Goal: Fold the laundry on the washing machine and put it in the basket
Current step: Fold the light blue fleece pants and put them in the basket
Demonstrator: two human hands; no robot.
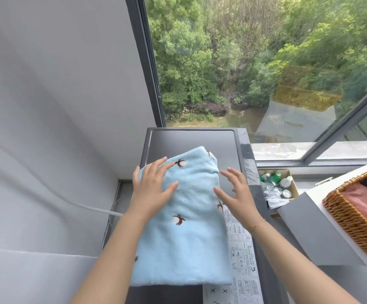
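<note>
So the blue towel (184, 218) is lying on the washing machine (191, 139), looks partly folded. Left hand (150, 189) rests flat on it, right hand (236, 193) hovers beside it, fingers spread, holding nothing. I'd guess another fold comes next, then over to the wicker basket (351, 218) on the right.
</note>
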